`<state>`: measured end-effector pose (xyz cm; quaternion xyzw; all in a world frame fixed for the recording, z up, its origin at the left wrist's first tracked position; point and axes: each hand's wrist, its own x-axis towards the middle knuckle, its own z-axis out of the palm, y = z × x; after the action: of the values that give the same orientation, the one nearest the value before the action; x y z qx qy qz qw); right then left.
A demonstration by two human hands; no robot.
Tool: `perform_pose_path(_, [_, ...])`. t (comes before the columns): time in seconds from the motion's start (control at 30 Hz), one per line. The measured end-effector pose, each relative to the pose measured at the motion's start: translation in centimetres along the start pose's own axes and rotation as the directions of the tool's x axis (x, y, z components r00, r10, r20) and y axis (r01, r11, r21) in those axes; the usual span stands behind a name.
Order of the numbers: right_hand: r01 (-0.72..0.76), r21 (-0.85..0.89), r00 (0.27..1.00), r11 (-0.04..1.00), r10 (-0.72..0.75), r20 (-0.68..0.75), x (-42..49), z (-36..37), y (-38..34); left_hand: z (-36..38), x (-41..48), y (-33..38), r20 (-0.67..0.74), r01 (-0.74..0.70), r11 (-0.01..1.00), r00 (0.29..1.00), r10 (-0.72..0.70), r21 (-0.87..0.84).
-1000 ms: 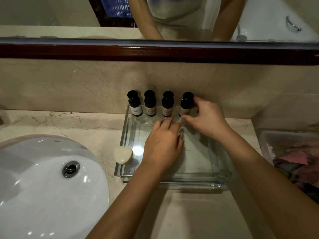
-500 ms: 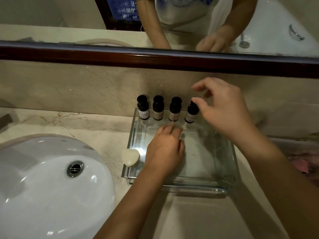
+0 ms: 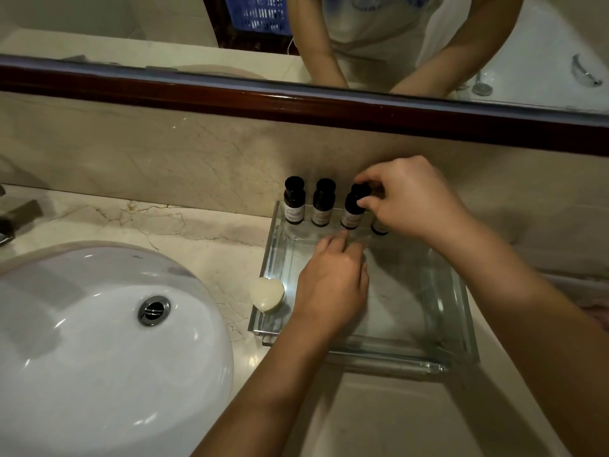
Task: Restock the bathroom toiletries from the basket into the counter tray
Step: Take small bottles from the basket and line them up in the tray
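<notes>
Right hand (image 3: pixel 412 199) is pinching the black cap of the third bottle (image 3: pixel 352 209) between thumb and forefinger, with the other fingers curling loosely above. That bottle is standing at the back edge of the tray (image 3: pixel 389 362), third from the left in a row of four. First bottle (image 3: pixel 294 202) and second bottle (image 3: pixel 323 204) are standing upright to its left, apart from each other. Fourth bottle (image 3: pixel 379 228) is mostly hiding behind my right hand, only its lower part showing. All are small, dark and round, with black caps and pale labels; the print is too small to read.

Left hand (image 3: pixel 333 285) is lying palm-down inside the tray, holding nothing, fingers fairly straight and pointing at the third bottle's base. Can't tell if they're touching it.

Tray is clear glass, rectangular, with a raised rim, sitting on the veined beige marble counter (image 3: pixel 197 222) by the back wall. Cream heart-shaped soap (image 3: pixel 267 293) is sitting at the tray's front-left corner, overlapping its left edge. Glossy white oval sink (image 3: pixel 99 341) with a chrome drain (image 3: pixel 153 310) is sitting left of the tray. Dark wood mirror frame (image 3: pixel 296 103) is running above, and a blue slotted basket (image 3: pixel 260 11) is showing in the reflection.
</notes>
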<state>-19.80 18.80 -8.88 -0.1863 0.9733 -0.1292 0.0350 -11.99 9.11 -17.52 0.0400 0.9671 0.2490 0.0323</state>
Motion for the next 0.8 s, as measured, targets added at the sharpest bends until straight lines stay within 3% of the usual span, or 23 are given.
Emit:
perform_pose_path(0.57, [0.012,0.059,1.000,0.998,-0.011,-0.023,-0.4,0.2,0.7,-0.5,-0.3,0.2,0.026,-0.010,1.000,1.000,0.010,0.025])
perform_pose_path(0.7, [0.050,0.149,0.979,0.988,-0.019,-0.205,-1.7,-0.7,1.2,-0.3,-0.6,0.6,0.003,-0.042,0.999,0.999,0.043,-0.019])
perform_pose_path(0.8, [-0.019,0.341,0.936,0.940,0.137,-0.323,-3.1,-1.0,2.4,0.1,-0.4,1.3,-0.007,-0.056,0.998,0.998,0.056,-0.037])
